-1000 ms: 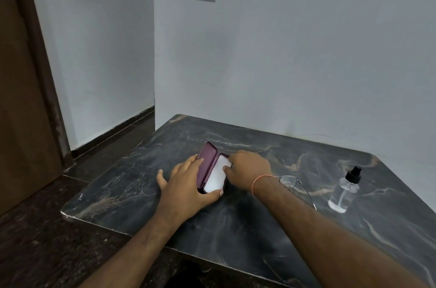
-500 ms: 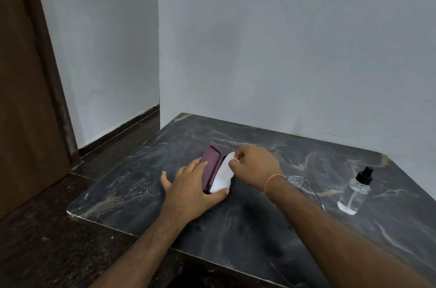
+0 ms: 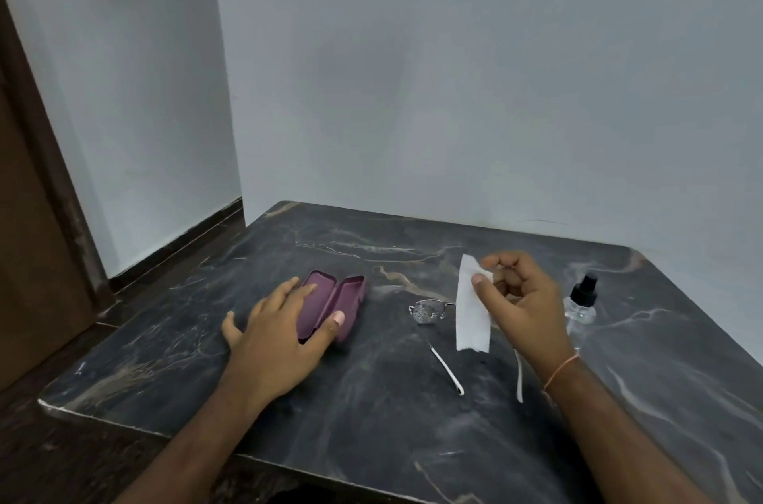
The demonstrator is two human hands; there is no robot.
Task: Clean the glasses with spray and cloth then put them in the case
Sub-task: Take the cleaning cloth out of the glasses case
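With the left hand (image 3: 285,332) resting flat on the open case (image 3: 332,303), the right hand (image 3: 522,303) pinching the cloth (image 3: 470,311) should carry it clear of the glasses (image 3: 429,311) beside the case.

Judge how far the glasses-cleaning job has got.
Done: the case lies open under the left hand. In hand: the right hand pinches the cloth. Left: spray bottle untouched, glasses on the table, uncleaned and uncased.
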